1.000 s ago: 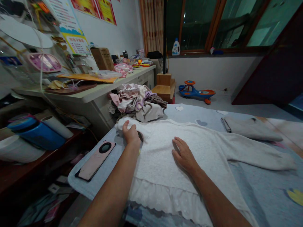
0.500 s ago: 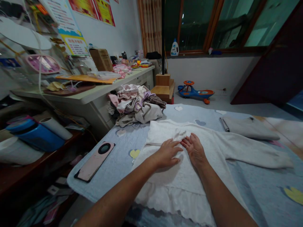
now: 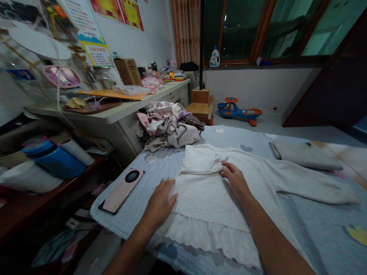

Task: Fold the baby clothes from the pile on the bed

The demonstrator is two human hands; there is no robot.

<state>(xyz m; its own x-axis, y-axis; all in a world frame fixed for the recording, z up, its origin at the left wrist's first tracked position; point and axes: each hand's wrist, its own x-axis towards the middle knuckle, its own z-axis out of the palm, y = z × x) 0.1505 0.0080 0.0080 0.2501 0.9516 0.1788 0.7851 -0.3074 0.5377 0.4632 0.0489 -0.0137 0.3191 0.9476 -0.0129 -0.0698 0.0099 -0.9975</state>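
Observation:
A white long-sleeved shirt [image 3: 206, 194] with a ruffled hem lies spread on the bed. One sleeve [image 3: 200, 164] is folded across its chest, while the other sleeve [image 3: 312, 185] stretches out to the right. My right hand [image 3: 236, 181] has its fingertips closed on the cuff end of the folded sleeve. At the shirt's left side edge rests my left hand [image 3: 160, 202], fingers stretched and thumb apart, touching the edge of the fabric.
A pink phone [image 3: 123, 191] lies on the blue bedspread [image 3: 114, 221] at left. Behind it sits a heap of crumpled clothes [image 3: 172, 126]. A folded grey garment [image 3: 306, 154] is at far right. Beyond the bed stand a cluttered desk [image 3: 114, 114] and a blue ride-on toy [image 3: 241, 111].
My left hand has moved from the shirt's middle, left and toward me, to its side edge. My right hand stays by the cuff, its fingers now closed on it. The view has shifted slightly.

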